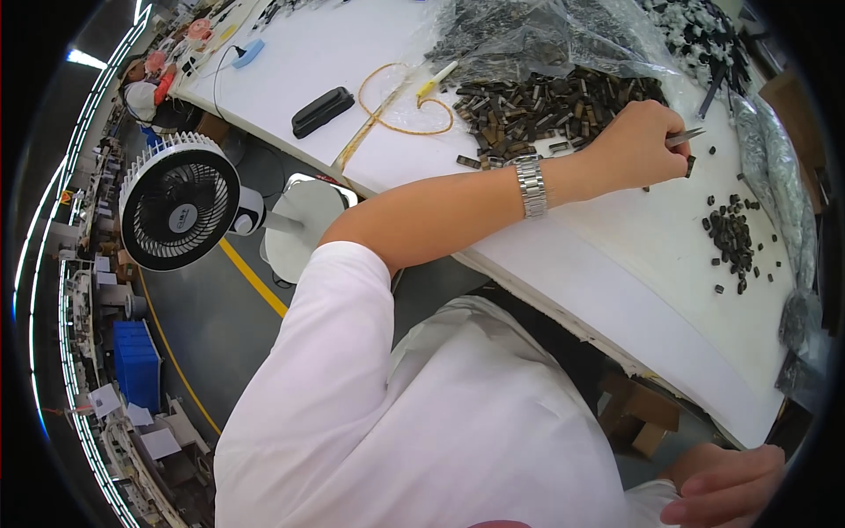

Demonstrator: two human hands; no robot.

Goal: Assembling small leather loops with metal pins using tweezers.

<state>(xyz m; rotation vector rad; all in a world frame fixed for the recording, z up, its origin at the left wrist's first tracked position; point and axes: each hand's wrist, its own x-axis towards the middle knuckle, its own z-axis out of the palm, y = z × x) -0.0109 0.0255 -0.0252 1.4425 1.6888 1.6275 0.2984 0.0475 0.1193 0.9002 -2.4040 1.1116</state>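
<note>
Over the white table (634, 242), the left hand (635, 145) is closed with its fingers bent, pinching a pointed metal tool (685, 137) whose tip projects to the right of the fingers. Directly below these fingertips is a small dark piece (690, 166); whether the fingers grip it cannot be determined. At the wrist of the same hand sits a metal-band wristwatch (532, 187). Immediately to the left of and behind the left hand lies a broad pile of dark rectangular parts (563, 110), with a clear plastic sheet (528, 40) over its far portion. To the right of and nearer than the left hand, a smaller heap of short dark pieces (732, 236) rests on the table, with single pieces scattered around it. Well left of the left hand, beyond the pile, are a yellow-and-white pen-shaped tool (436, 81), a looped orange cord (412, 133) and a black case (322, 112). The right hand (731, 484) is positioned low, beside the near table corner, with fingers loosely bent; its palm is hidden, so its grip cannot be determined. Left of the right hand, below table level, stands an open cardboard box (641, 414).
</note>
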